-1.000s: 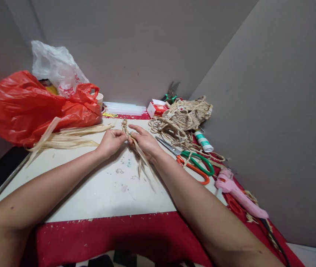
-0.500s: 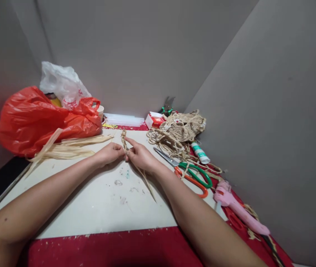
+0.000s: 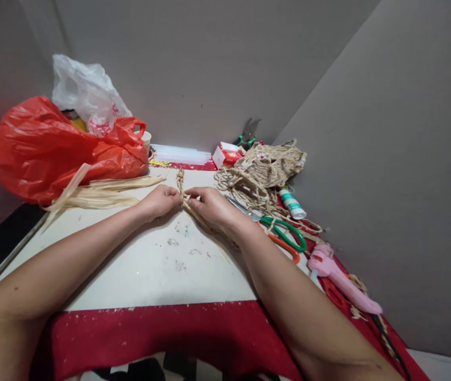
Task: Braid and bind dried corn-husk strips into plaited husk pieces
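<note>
A short braided straw cord [image 3: 180,181] stands out beyond my fingertips at the middle of the white board [image 3: 146,275]. My left hand [image 3: 165,202] pinches the lower end of the braid from the left, fingers closed. On the right, my right hand [image 3: 205,205] has its fingers bent together on the loose strands, which run down toward me under the wrist. The exact grip of the fingertips is small and partly hidden. Pale flat straw strips [image 3: 102,199] lie left of my left hand.
Red bag [image 3: 66,153] and white bag [image 3: 86,92] stand back left, a black phone-like slab [image 3: 3,243] in front. Rope bundle [image 3: 268,169], scissors [image 3: 284,233], a green-white roll [image 3: 292,203] and pink glue gun [image 3: 340,278] lie right. Clear sticks [image 3: 181,155] lie behind.
The view has tilted down, so things sit higher in it. My right hand has drawn slightly away from the braid, its index finger no longer stretched along it.
</note>
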The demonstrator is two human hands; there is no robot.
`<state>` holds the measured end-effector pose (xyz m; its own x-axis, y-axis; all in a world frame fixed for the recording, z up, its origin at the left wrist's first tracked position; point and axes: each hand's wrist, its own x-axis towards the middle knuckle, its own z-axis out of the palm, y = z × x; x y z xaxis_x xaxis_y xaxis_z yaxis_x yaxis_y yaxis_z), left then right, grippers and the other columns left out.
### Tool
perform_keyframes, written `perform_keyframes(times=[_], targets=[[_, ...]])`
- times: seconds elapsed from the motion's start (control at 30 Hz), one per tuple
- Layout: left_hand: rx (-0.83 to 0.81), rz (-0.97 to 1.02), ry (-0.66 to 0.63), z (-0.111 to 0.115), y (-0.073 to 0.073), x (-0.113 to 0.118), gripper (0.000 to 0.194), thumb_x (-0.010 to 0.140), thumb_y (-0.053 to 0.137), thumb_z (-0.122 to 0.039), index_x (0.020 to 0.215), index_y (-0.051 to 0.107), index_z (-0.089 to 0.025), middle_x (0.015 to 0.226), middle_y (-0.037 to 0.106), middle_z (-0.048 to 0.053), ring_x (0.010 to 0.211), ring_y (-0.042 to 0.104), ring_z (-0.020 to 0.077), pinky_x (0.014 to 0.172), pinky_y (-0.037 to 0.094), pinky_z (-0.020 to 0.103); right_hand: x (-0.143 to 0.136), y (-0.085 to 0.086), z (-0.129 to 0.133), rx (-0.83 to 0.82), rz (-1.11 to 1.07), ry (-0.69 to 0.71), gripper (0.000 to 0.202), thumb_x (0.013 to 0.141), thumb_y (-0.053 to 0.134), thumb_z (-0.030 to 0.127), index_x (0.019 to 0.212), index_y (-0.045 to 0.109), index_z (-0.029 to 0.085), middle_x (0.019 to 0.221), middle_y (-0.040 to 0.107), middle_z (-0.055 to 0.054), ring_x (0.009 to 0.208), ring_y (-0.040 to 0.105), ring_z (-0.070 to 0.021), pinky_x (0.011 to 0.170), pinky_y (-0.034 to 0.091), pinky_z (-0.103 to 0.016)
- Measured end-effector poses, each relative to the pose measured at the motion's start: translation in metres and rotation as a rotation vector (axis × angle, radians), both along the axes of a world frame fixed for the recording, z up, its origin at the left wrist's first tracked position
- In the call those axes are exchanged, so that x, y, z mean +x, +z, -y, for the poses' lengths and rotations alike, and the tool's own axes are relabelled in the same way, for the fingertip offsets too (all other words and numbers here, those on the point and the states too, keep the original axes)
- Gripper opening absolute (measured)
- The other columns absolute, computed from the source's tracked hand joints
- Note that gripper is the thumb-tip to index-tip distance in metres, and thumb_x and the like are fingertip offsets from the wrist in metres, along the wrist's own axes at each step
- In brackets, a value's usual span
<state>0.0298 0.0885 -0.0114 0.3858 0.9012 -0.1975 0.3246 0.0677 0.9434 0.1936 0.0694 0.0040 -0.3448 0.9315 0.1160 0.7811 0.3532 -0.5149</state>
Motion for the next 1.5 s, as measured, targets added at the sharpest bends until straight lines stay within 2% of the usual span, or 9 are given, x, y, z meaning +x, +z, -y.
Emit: perform_keyframes(times=[0.27,0.53,0.7,0.8,0.93,1.0,1.13,1.33,1.5], targets=[[0.065,-0.028,0.000,0.004,0.002,0.002,0.014,0.071,0.054,-0.026,0.061,0.052,-0.016,0.039,0.032,-0.008,0.032,0.023,0.0035,0.037,0.013,0.020,0.001,0.017,0.008,-0.013,0.218,-0.062,0.027,0.082,0.045,0.024,0.079,0.069,0.012,0.076,0.069,-0.009,0.064,0.055,-0.0140,0.058,0.034,-0.023],[-0.146,0.143,0.028,0.006,0.001,0.005,0.015,0.071,0.056,-0.020,0.058,0.048,-0.017,0.038,0.029,-0.008,0.030,0.021,0.0030,0.035,0.011,0.021,-0.021,0.014,0.020,-0.156,0.193,-0.064,0.028,0.082,0.043,0.021,0.084,0.068,0.011,0.076,0.068,-0.010,0.066,0.057,-0.0161,0.059,0.036,-0.023],[-0.228,0.269,0.032,0.007,0.004,0.007,0.028,0.069,0.058,-0.017,0.051,0.038,-0.017,0.038,0.026,-0.008,0.032,0.019,0.0015,0.036,0.008,0.021,-0.028,0.009,0.024,-0.101,0.226,-0.113,0.025,0.081,0.046,0.020,0.088,0.068,0.013,0.075,0.068,-0.012,0.070,0.059,-0.0202,0.062,0.039,-0.026],[-0.285,0.246,0.050,0.007,0.006,0.006,0.018,0.068,0.059,-0.015,0.055,0.047,-0.016,0.037,0.027,-0.009,0.032,0.018,0.0016,0.036,0.008,0.020,-0.029,0.015,0.029,-0.179,0.166,-0.052,0.021,0.081,0.047,0.018,0.079,0.068,0.013,0.067,0.066,-0.009,0.064,0.058,-0.0177,0.060,0.039,-0.026],[-0.274,0.285,0.044,0.005,0.008,0.003,0.017,0.068,0.060,-0.014,0.056,0.047,-0.015,0.038,0.029,-0.008,0.032,0.019,0.0015,0.036,0.009,0.019,-0.015,0.030,0.030,-0.347,-0.067,0.165,0.027,0.085,0.047,0.025,0.067,0.063,0.013,0.054,0.059,-0.002,0.050,0.052,-0.0111,0.052,0.038,-0.022],[-0.278,0.310,0.028,0.004,0.009,0.002,0.018,0.069,0.061,-0.015,0.057,0.047,-0.015,0.038,0.026,-0.009,0.033,0.018,0.0014,0.036,0.009,0.019,-0.004,0.034,0.023,-0.291,-0.192,0.066,0.032,0.087,0.046,0.032,0.068,0.062,0.012,0.056,0.059,-0.002,0.048,0.051,-0.0102,0.051,0.038,-0.021],[-0.328,0.321,0.009,0.004,0.011,0.000,0.017,0.072,0.060,-0.016,0.060,0.049,-0.014,0.040,0.024,-0.010,0.034,0.016,0.0013,0.036,0.009,0.017,0.005,0.024,0.006,-0.096,-0.259,-0.238,0.034,0.087,0.047,0.033,0.066,0.062,0.011,0.060,0.061,-0.005,0.053,0.053,-0.0113,0.054,0.038,-0.022],[-0.304,0.332,-0.039,0.002,0.008,-0.001,0.021,0.073,0.061,-0.018,0.058,0.046,-0.015,0.041,0.028,-0.008,0.034,0.017,0.0010,0.036,0.009,0.017,-0.008,-0.007,-0.002,-0.471,-0.522,-0.113,0.040,0.089,0.044,0.040,0.062,0.056,0.014,0.048,0.054,-0.001,0.039,0.043,-0.0077,0.042,0.032,-0.020],[-0.326,0.340,-0.048,0.001,0.007,0.000,0.022,0.072,0.061,-0.018,0.059,0.044,-0.016,0.042,0.024,-0.010,0.035,0.016,0.0012,0.036,0.009,0.017,-0.004,-0.006,-0.003,-0.482,-0.491,-0.075,0.042,0.088,0.048,0.040,0.054,0.050,0.015,0.043,0.045,0.002,0.036,0.034,-0.0051,0.038,0.025,-0.019]])
